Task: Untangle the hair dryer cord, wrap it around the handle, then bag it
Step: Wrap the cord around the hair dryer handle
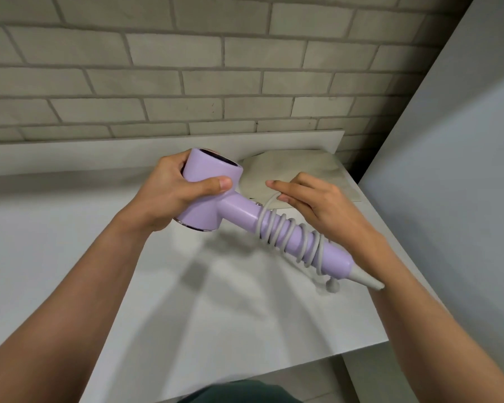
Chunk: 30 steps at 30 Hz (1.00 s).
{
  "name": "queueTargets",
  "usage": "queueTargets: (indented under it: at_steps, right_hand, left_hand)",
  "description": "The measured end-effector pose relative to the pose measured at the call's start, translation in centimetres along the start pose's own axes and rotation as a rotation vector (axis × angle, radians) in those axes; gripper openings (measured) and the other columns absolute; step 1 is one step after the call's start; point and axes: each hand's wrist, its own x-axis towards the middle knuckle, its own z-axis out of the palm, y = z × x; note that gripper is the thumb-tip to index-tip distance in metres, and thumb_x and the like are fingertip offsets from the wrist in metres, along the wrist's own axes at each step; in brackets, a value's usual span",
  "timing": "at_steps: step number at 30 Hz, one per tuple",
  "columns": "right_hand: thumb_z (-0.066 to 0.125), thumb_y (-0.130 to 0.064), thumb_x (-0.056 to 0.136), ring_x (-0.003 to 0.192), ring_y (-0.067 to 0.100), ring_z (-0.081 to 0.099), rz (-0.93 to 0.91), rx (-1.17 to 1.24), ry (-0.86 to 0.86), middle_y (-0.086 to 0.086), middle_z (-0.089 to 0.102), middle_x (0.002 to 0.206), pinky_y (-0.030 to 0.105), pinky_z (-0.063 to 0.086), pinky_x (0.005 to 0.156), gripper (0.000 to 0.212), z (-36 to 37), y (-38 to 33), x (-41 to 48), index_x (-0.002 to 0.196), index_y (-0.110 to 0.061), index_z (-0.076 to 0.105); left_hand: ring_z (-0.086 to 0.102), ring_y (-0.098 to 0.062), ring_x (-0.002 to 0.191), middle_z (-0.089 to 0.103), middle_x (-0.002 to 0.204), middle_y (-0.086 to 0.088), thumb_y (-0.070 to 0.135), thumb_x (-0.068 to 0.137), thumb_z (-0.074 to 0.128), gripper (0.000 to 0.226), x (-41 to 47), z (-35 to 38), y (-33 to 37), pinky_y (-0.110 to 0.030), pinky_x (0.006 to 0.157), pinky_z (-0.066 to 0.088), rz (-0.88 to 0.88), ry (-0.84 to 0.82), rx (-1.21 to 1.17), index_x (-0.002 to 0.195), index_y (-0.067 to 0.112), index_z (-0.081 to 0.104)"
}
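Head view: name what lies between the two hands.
Head view: the bare upper handle of the lilac plastic hair dryer, between left hand and right hand.

A single wide-angle camera, worn on the person's head, looks forward and steeply down, close over the white counter (56, 257). It faces the brick wall (157, 82) behind the counter, with a grey panel (463, 141) bounding the right side and the counter's near edge low in frame.

bag (303, 167): near edge behind dryer (239, 210) | cord (277, 228): hanging end blurred
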Motion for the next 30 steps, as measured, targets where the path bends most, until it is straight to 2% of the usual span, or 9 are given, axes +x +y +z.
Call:
queueTargets:
  at_steps: [6, 8, 9, 11, 16, 20, 24, 27, 30]
  right_hand:
    - [0.05, -0.035, 0.105, 0.102, 0.019, 0.064, 0.055, 0.209, -0.19, 0.002, 0.058, 0.107, 0.018, 0.041, 0.097, 0.059, 2.0, -0.2, -1.5, 0.16, -0.03, 0.032]
    - [0.043, -0.037, 0.11, 0.103, 0.012, 0.066, 0.194, 0.13, -0.146, 0.003, 0.058, 0.119, 0.021, 0.041, 0.103, 0.057, 2.9, 0.3, -2.4, 0.159, -0.012, 0.033]
    - [0.041, -0.032, 0.111, 0.097, 0.007, 0.067, 0.193, 0.065, -0.161, 0.001, 0.059, 0.117, 0.029, 0.047, 0.099, 0.045, 3.3, 0.1, -3.0, 0.148, -0.006, 0.048]
    - [0.043, -0.027, 0.112, 0.086, -0.004, 0.063, 0.395, 0.443, -0.308, -0.012, 0.063, 0.099, 0.03, 0.047, 0.086, 0.02, 3.6, -2.6, -3.2, 0.116, -0.024, 0.062]
    - [0.037, -0.036, 0.111, 0.081, 0.012, 0.057, 0.24, 0.348, -0.464, -0.006, 0.06, 0.086, 0.021, 0.047, 0.076, 0.046, 2.4, -5.1, -2.7, 0.155, -0.044, 0.027]
    - [0.04, -0.031, 0.11, 0.084, 0.01, 0.059, 0.215, 0.297, -0.644, -0.025, 0.056, 0.082, 0.037, 0.053, 0.087, 0.038, 0.0, -5.8, -2.3, 0.149, -0.031, 0.036]
    - [0.042, -0.035, 0.109, 0.087, 0.008, 0.06, 0.227, 0.204, -0.743, -0.022, 0.052, 0.085, 0.033, 0.05, 0.08, 0.028, -2.6, -6.6, -1.8, 0.136, -0.038, 0.046]
    - [0.044, -0.038, 0.108, 0.08, 0.004, 0.058, 0.173, 0.168, -0.674, -0.018, 0.054, 0.079, 0.02, 0.046, 0.07, 0.015, -5.0, -7.3, -1.5, 0.118, -0.033, 0.054]
    - [0.042, -0.045, 0.108, 0.072, 0.011, 0.055, 0.102, 0.044, -0.489, -0.014, 0.056, 0.075, 0.032, 0.045, 0.065, 0.017, -6.9, -7.2, -0.4, 0.107, -0.031, 0.054]
  left_hand:
    - [0.073, -0.018, 0.074, 0.076, 0.086, 0.002, 0.044, 0.054, 0.085, 0.059, 0.2, 0.6, 0.6, -0.032, 0.057, 0.058, -0.04, 0.046, -0.106, 0.104, 0.016, 0.073]
    - [0.072, -0.018, 0.074, 0.075, 0.087, 0.002, 0.045, 0.054, 0.085, 0.062, 0.3, 0.6, 0.6, -0.032, 0.058, 0.057, -0.051, 0.085, -0.13, 0.105, 0.014, 0.072]
    - [0.072, -0.018, 0.074, 0.076, 0.087, 0.002, 0.045, 0.054, 0.086, 0.062, 0.4, 0.6, 0.5, -0.032, 0.058, 0.058, -0.055, 0.112, -0.14, 0.105, 0.014, 0.072]
    - [0.073, -0.019, 0.076, 0.076, 0.088, 0.002, 0.046, 0.053, 0.088, 0.058, 0.6, 0.6, 0.3, -0.033, 0.06, 0.059, -0.067, 0.188, -0.145, 0.1, 0.016, 0.073]
    - [0.072, -0.015, 0.078, 0.075, 0.091, 0.005, 0.043, 0.066, 0.092, 0.049, 1.7, 0.5, -0.7, -0.033, 0.062, 0.057, -0.09, 0.459, -0.103, 0.102, 0.016, 0.073]
    - [0.069, -0.012, 0.078, 0.073, 0.091, 0.008, 0.048, 0.066, 0.091, 0.05, 1.9, 0.8, -1.9, -0.031, 0.063, 0.056, -0.072, 0.543, 0.08, 0.1, 0.018, 0.07]
    - [0.068, -0.014, 0.086, 0.07, 0.095, 0.009, 0.052, 0.064, 0.09, 0.054, 1.8, 1.7, -2.4, -0.03, 0.069, 0.055, -0.041, 0.559, 0.243, 0.101, 0.021, 0.065]
    - [0.064, -0.019, 0.097, 0.067, 0.103, 0.01, 0.057, 0.063, 0.087, 0.064, 1.8, 1.3, -2.7, -0.033, 0.078, 0.055, -0.007, 0.548, 0.464, 0.113, 0.026, 0.061]
    - [0.064, -0.017, 0.096, 0.068, 0.102, 0.01, 0.053, 0.064, 0.089, 0.063, 1.4, 0.8, -2.9, -0.031, 0.075, 0.054, 0.005, 0.462, 0.511, 0.114, 0.028, 0.061]
